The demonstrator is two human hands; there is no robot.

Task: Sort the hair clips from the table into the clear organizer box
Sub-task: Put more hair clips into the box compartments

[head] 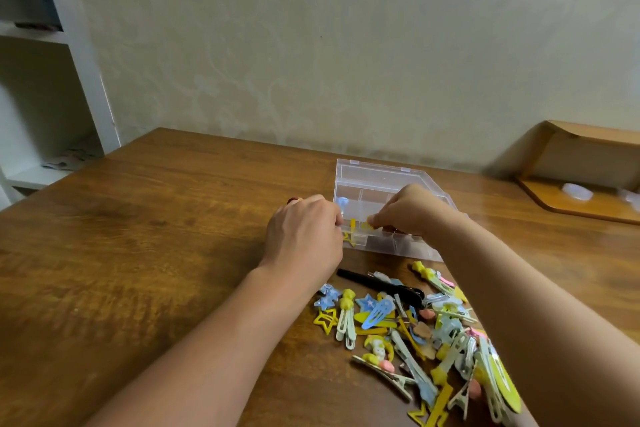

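Observation:
The clear organizer box (pixel 360 172) lies open on the wooden table, its lid raised at the back. A blue clip (pixel 343 203) sits in its left rear compartment and yellow clips (pixel 352 227) in the left front one. My right hand (pixel 408 210) hovers over the box and pinches a small yellow clip (pixel 367 226) above that front compartment. At the box's left wall is my left hand (pixel 304 236), its fingers curled at the edge. A pile of hair clips (pixel 426 333), yellow, blue, pink and silver, lies in front of the box.
A long black clip (pixel 381 286) lies at the pile's far edge. A wooden shelf piece (pixel 581 163) with small clear items stands at the back right. White shelving (pixel 52 80) is at the left, beyond the table (pixel 156 218).

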